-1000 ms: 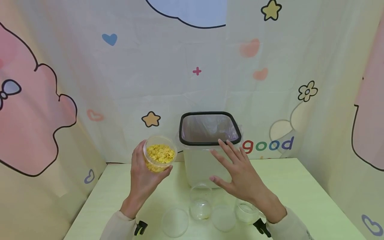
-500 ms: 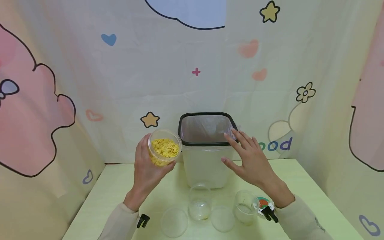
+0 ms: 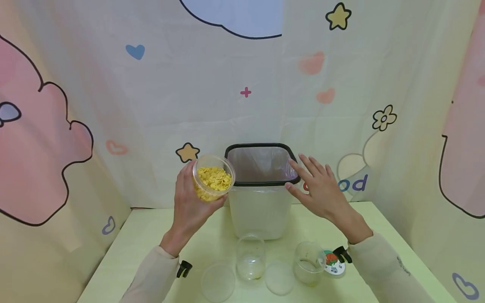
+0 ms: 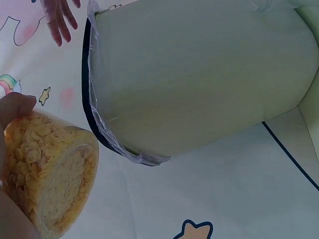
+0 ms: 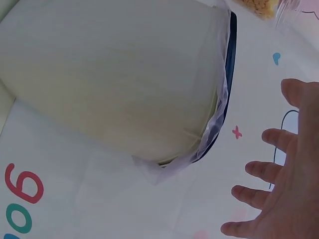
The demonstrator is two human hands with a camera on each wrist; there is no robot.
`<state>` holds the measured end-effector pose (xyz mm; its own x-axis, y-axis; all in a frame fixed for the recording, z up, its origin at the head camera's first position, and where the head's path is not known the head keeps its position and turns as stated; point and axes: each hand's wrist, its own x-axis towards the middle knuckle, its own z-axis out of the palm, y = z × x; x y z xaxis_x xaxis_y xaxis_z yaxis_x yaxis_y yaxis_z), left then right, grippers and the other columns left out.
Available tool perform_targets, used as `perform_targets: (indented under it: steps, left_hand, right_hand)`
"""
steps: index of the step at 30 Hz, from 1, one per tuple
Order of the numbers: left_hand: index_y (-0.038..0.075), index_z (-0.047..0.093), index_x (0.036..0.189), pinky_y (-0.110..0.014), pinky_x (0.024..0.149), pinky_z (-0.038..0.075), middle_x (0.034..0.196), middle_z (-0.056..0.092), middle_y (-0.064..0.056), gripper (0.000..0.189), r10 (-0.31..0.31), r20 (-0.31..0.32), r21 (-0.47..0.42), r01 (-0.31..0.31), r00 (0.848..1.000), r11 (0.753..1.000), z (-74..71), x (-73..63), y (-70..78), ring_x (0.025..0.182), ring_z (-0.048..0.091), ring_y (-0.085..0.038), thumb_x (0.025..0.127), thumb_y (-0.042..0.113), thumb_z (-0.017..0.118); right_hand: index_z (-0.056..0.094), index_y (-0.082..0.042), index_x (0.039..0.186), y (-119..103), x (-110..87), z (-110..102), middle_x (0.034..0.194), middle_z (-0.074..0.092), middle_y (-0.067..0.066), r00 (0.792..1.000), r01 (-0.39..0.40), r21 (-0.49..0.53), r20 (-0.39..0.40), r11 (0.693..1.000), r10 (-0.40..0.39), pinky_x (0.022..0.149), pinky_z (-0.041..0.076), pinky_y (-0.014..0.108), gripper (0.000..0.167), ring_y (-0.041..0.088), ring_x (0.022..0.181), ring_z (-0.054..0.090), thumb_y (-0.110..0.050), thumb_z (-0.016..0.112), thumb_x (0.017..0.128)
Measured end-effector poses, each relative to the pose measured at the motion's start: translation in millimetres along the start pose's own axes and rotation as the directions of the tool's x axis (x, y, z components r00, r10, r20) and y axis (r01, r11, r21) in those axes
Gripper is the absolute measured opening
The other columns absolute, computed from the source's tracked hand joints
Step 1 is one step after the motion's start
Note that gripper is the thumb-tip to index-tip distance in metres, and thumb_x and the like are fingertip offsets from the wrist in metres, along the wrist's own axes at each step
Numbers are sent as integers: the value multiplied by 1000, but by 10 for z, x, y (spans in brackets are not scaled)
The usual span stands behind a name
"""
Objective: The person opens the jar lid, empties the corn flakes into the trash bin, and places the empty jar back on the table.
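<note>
My left hand [image 3: 191, 200] grips a clear plastic jar [image 4: 75, 159] of yellow flakes [image 3: 215, 179], its open mouth tilted toward the bin. The jar's rim overlaps the left edge of a white trash bin [image 3: 259, 214] in the head view. That bin has a black rim [image 3: 261, 184] and a thin plastic liner [image 3: 261, 162]. At the bin's right edge my right hand [image 3: 322, 191] hovers with fingers spread and nothing in them. The right wrist view shows those fingers [image 5: 261, 172] apart from the bin's rim.
Two clear jars [image 3: 251, 259] [image 3: 308, 265] stand on the pale green table [image 3: 151, 235] in front of the bin. Two clear round lids [image 3: 217, 282] [image 3: 279, 277] lie beside them, and a lid with a printed label [image 3: 334, 263] lies at right. A patterned cloth [image 3: 212, 92] hangs behind.
My left hand has raised the jar of flakes and brought it right, to the bin's left edge. My right hand has shifted right and upward, uncovering the right-hand jar and the labelled lid.
</note>
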<state>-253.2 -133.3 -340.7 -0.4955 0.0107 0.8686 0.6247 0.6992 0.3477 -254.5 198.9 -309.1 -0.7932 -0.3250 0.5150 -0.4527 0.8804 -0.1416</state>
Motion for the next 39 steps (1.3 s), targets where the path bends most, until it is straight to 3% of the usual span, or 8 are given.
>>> perform_targets:
  steps: [8, 24, 33, 39]
  left_hand:
    - [4, 34, 147, -52, 100, 48, 141, 46, -16, 113, 41, -10, -13, -41, 999, 999, 76, 113, 37, 127, 47, -31, 55, 34, 93]
    - [5, 33, 146, -52, 102, 46, 140, 47, -14, 108, 50, 27, -3, -50, 998, 999, 121, 291, 29, 126, 46, -30, 59, 33, 91]
    - [5, 33, 146, -54, 103, 45, 141, 47, -14, 110, 36, 35, 10, -37, 999, 999, 164, 390, 11, 128, 46, -32, 57, 34, 92]
    - [4, 33, 146, -55, 102, 46, 141, 46, -14, 110, 43, 45, 11, -44, 998, 999, 190, 450, -3, 126, 47, -32, 58, 33, 92]
  right_hand:
    - [30, -23, 155, 81, 138, -34, 162, 26, 13, 998, -30, -5, 47, 1000, 30, 116, 16, 69, 66, 40, 148, 23, -52, 47, 98]
    - [24, -26, 157, 170, 417, -15, 165, 19, 10, 982, -76, -56, 170, 996, 85, 115, 10, 72, 72, 41, 150, 18, -61, 41, 97]
    - [26, -22, 157, 244, 533, 47, 163, 24, 13, 978, -91, -56, 184, 994, 100, 114, 14, 72, 73, 42, 148, 21, -60, 42, 97]
    - [26, -17, 156, 310, 589, 81, 161, 26, 16, 968, -110, -55, 221, 992, 119, 114, 22, 68, 74, 42, 146, 26, -57, 45, 97]
